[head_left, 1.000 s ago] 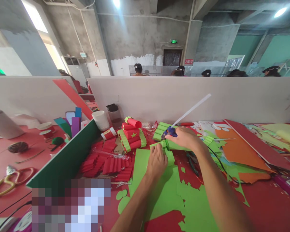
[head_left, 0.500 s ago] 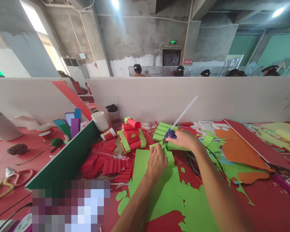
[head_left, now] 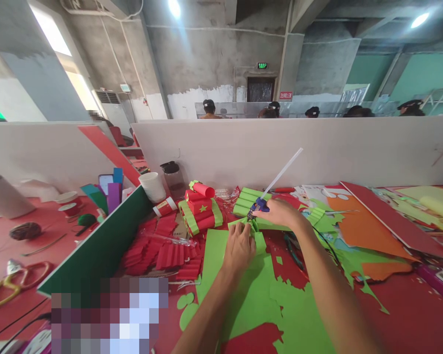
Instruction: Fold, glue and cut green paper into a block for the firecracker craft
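My right hand (head_left: 280, 212) is wrapped round a blue hot glue gun (head_left: 260, 205). A long whitish glue stick (head_left: 285, 169) juts from the gun's back end, up and to the right. The gun's nozzle points down at a small folded piece of green paper (head_left: 258, 238). My left hand (head_left: 239, 244) grips that green paper, fingers bent over its edge; the fingertips are partly hidden. Beneath both lies a large green paper sheet (head_left: 214, 260). Right behind the gun are rolled green paper tubes (head_left: 245, 200) set side by side.
Left of my hands are a red and green paper model (head_left: 201, 209) and pleated red paper strips (head_left: 168, 253). A green board (head_left: 99, 241) stands on the left, with scissors (head_left: 16, 280) beyond it. Pliers (head_left: 294, 250) and orange sheets (head_left: 369, 231) lie right. A white partition (head_left: 243, 147) stands behind.
Both hands and the glue gun stay almost in place. The left fingers have shifted slightly on the green paper, and the camera view has moved a little.
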A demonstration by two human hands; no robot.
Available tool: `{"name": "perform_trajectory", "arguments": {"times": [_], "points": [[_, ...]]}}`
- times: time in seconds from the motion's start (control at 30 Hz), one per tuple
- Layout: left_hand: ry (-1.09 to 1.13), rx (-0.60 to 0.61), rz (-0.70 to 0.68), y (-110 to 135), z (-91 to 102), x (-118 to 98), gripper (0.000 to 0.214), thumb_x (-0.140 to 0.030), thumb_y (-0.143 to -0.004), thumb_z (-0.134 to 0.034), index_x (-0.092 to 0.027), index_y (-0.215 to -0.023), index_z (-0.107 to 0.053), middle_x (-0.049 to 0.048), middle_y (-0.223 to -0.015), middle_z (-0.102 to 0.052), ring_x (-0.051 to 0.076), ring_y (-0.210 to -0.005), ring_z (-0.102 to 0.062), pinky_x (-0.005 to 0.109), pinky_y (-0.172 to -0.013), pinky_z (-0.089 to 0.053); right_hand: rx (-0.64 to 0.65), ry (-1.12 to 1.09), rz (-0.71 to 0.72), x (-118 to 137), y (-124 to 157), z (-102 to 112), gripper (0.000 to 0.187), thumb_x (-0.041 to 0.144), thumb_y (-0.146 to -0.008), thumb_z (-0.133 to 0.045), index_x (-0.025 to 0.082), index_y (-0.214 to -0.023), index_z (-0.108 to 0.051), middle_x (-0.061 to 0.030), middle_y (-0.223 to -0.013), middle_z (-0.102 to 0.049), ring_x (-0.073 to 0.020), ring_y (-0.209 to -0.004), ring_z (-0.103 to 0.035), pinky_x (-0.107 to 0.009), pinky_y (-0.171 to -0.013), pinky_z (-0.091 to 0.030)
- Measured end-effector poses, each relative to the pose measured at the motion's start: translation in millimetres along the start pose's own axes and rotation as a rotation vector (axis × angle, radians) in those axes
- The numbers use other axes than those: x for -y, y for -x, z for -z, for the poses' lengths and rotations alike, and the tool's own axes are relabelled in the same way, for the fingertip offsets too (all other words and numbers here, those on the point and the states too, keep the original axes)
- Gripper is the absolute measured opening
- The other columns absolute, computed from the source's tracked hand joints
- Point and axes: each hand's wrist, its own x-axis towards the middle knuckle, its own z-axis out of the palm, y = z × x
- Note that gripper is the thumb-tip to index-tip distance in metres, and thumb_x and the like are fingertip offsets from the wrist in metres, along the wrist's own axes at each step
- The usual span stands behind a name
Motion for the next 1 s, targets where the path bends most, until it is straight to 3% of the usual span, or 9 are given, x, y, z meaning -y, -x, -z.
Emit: {"name": "perform_trajectory", "arguments": {"times": [0.23, 0.63, 1.0], "points": [[0.024, -0.024, 0.035, 1.0, -2.9, 0.8, 0.016, -0.008, -0.08, -0.05, -0.021, -0.09, -0.054, 0.0074, -0.093, -0.056, 0.026, -0.094, -0.053, 0.045, -0.089, -0.049, -0.047, 0.008, -0.024, -3.3, -0.8, 0.6, 0.053, 0.067, -0.086, -0.048, 0.019, -0.069, -0.064, -0.0111, -0.073, -0.07, -0.0247, -0.072, -0.066, -0.026, -0.055, -0.033], [0.023, -0.14, -0.009, 3.1, -9.3, 4.4, 0.021, -0.007, -0.079, -0.049, -0.02, -0.094, -0.055, 0.0131, -0.12, -0.057, 0.031, -0.125, -0.048, 0.052, -0.099, -0.049, -0.038, -0.042, -0.018, -5.7, -0.1, 1.2, 0.053, 0.067, -0.086, -0.047, 0.02, -0.072, -0.066, -0.0102, -0.075, -0.072, -0.0242, -0.071, -0.067, -0.026, -0.056, -0.036], [0.022, -0.138, -0.05, 0.4, -10.9, 4.7, 0.026, -0.007, -0.079, -0.047, -0.02, -0.1, -0.054, 0.0101, -0.111, -0.065, 0.026, -0.121, -0.055, 0.049, -0.11, -0.043, -0.063, 0.078, -0.04, -7.7, 2.8, 5.5, 0.055, 0.068, -0.085, -0.046, 0.018, -0.081, -0.07, -0.0162, -0.087, -0.074, -0.0303, -0.086, -0.068, -0.029, -0.063, -0.04]]}}
